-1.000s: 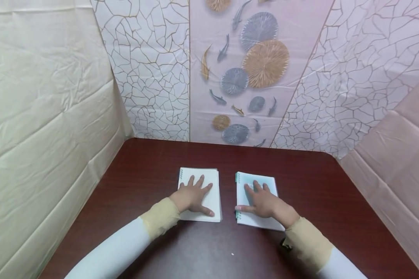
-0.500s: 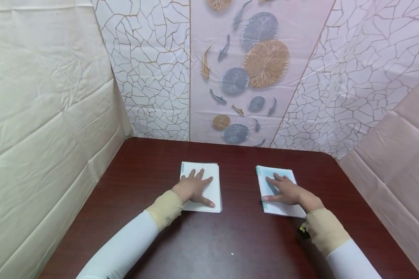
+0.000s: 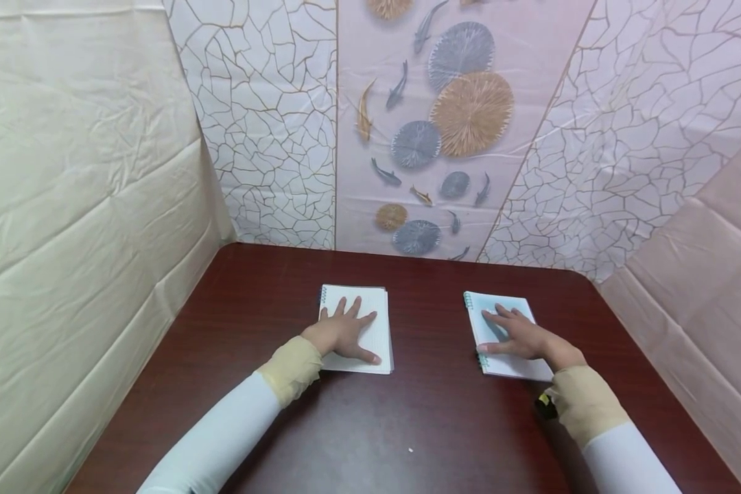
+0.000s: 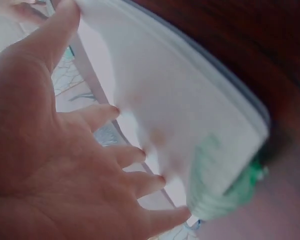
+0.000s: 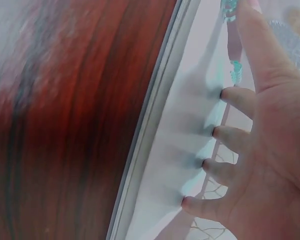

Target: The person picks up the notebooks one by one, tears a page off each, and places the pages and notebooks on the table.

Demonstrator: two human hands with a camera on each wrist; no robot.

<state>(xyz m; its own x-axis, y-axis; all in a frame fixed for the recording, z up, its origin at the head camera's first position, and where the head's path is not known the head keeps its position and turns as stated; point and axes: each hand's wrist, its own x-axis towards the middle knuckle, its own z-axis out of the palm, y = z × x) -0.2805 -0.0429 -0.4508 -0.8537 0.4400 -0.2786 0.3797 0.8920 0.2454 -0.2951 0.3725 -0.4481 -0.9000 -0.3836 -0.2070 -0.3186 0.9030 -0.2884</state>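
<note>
Two spiral notebooks lie flat on the dark red-brown table, a gap between them. The left notebook (image 3: 375, 343) shows a white page, its coil along the left edge. My left hand (image 3: 344, 335) rests on it with fingers spread and straight, fingertips touching the page in the left wrist view. On the right notebook (image 3: 512, 367), a page tinted light blue at the top and a green coil show. My right hand (image 3: 523, 339) rests there, fingers spread, thumb near the coil; in the right wrist view its fingertips (image 5: 215, 131) press the page.
The table (image 3: 272, 425) reaches back to a patterned cloth wall (image 3: 272, 137), with plain cloth hanging at the left and right sides. A tiny white speck (image 3: 410, 450) lies near the front. A small black and yellow object (image 3: 545, 405) shows beneath my right wrist.
My right hand has slid the right notebook to the right and slightly away, widening the gap. My left hand and its notebook have moved a little away from me.
</note>
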